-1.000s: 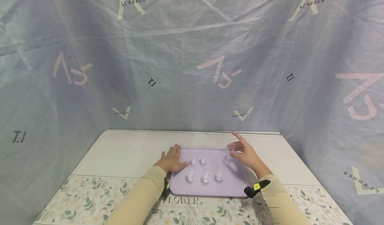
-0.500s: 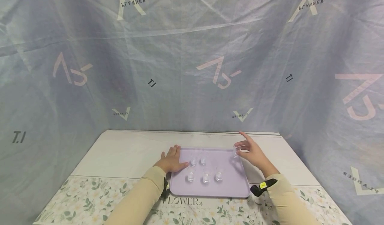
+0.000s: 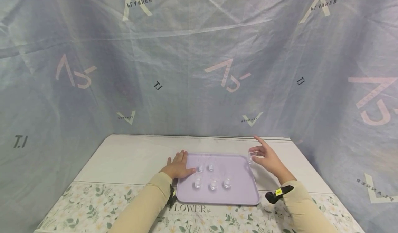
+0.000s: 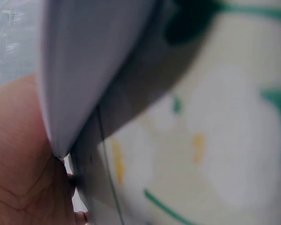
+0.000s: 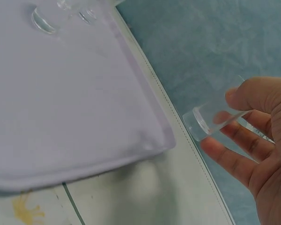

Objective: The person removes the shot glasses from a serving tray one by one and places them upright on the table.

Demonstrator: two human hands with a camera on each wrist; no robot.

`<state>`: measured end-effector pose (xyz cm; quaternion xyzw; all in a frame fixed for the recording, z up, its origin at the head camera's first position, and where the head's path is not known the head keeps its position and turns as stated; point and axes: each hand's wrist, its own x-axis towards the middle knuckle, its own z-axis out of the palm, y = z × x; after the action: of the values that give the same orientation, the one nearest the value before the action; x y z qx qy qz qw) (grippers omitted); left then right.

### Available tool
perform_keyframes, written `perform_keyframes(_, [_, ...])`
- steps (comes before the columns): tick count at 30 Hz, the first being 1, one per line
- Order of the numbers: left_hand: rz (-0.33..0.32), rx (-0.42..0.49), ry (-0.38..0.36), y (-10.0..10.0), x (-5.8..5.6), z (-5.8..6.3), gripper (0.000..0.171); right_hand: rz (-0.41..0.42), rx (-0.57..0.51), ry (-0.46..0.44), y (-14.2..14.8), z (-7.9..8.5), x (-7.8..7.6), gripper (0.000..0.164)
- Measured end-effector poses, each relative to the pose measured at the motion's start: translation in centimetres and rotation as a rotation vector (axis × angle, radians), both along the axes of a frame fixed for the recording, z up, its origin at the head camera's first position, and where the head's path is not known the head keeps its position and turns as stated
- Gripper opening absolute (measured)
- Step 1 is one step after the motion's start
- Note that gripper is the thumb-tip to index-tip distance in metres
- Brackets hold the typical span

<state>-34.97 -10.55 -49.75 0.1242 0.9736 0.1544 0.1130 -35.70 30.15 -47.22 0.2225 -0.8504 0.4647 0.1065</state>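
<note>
Right hand (image 3: pixel 268 159) pinches the clear cup (image 5: pixel 208 118) (apparently empty): hold it level; left hand (image 3: pixel 178 167), fingers outstretched, rests against the tray (image 3: pixel 237 194).

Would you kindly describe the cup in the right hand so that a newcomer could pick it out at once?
Start from the lilac tray. Near its far right corner, the right hand pinches a small clear cup. The other five cups stand on the tray; this one alone is held.
</note>
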Motion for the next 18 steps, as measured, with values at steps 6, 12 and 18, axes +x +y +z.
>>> perform_keyframes(6, [-0.002,0.005,0.004,0.0,0.2,0.2,0.098,-0.019,0.016,0.008,0.5,0.0,0.3,0.092])
perform_keyframes(12, [-0.006,0.003,0.008,0.0,-0.1,0.0,0.098,-0.013,0.007,0.005,0.0,1.8,1.9,0.087])
perform_keyframes(18, [-0.003,0.006,0.009,-0.1,-0.1,-0.3,0.099,-0.025,0.019,-0.005,-0.2,2.9,3.0,0.085])
